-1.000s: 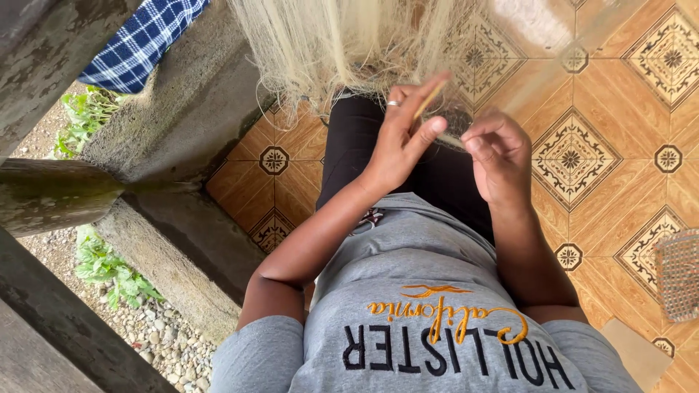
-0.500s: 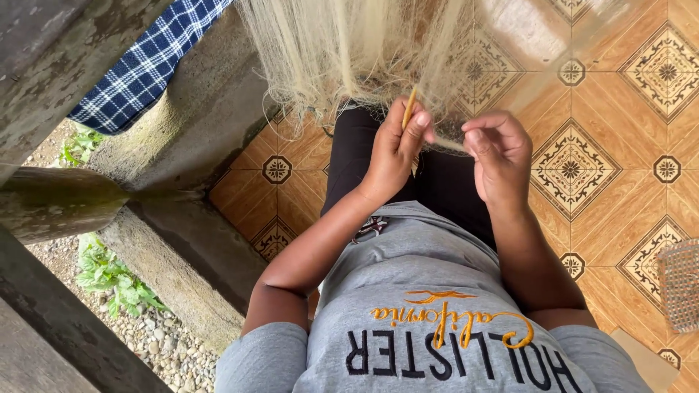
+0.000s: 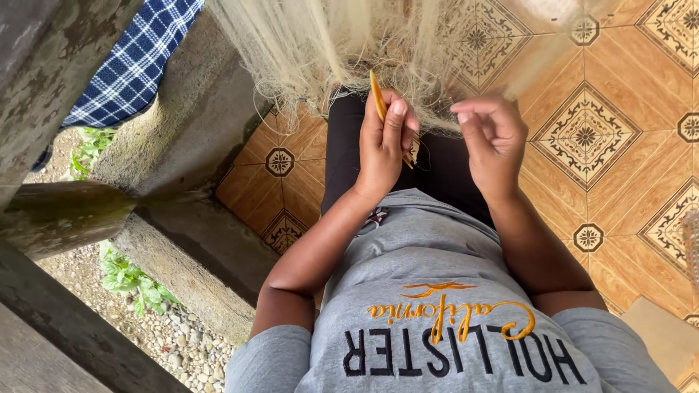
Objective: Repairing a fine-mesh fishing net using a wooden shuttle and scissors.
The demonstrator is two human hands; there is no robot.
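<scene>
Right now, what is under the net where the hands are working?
Under the net lie the person's dark-clad legs and patterned floor tiles. The left hand holds a yellow needle; the right hand pinches mesh. The needle's lower end is hidden.

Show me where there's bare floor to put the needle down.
Bare tile lies right of the right hand, out to the frame edge. A smaller patch sits between the concrete ledge and the legs. The net crowds the space above both hands, around the needle in the left hand.

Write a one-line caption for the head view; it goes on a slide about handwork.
Left hand grips a slim yellow needle-like tool while right hand pinches pale fine netting.
</scene>
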